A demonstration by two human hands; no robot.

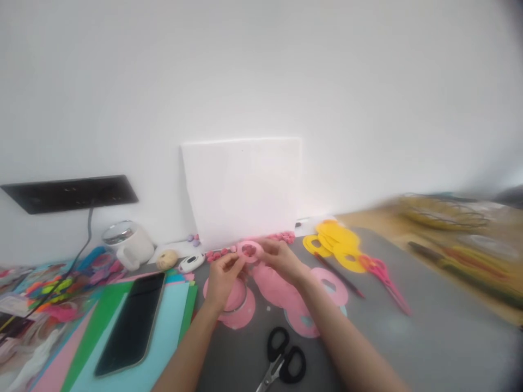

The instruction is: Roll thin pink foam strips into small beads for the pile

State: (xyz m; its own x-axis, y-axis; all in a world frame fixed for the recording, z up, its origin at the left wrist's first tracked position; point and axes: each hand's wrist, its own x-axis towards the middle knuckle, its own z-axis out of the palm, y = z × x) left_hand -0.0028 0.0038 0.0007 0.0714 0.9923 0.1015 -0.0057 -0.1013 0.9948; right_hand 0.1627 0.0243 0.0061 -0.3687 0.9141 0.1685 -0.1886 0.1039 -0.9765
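Observation:
Both hands are raised over a grey mat (429,337) and pinch one pink paper ring (249,250) between them. My left hand (224,276) holds the ring's left edge with closed fingers. My right hand (280,260) grips its right edge. Below the hands lie more pink paper rings (281,296) in a loose pile. A row of small pink beads (220,253) runs along the wall behind the ring.
Black-handled scissors (284,363) lie near my forearms. Yellow paper rings (339,245), pink scissors (386,280) and a pencil (339,276) are to the right. A phone (133,324) rests on coloured sheets (171,321) at left, near a white mug (131,245). White card (243,188) leans on the wall.

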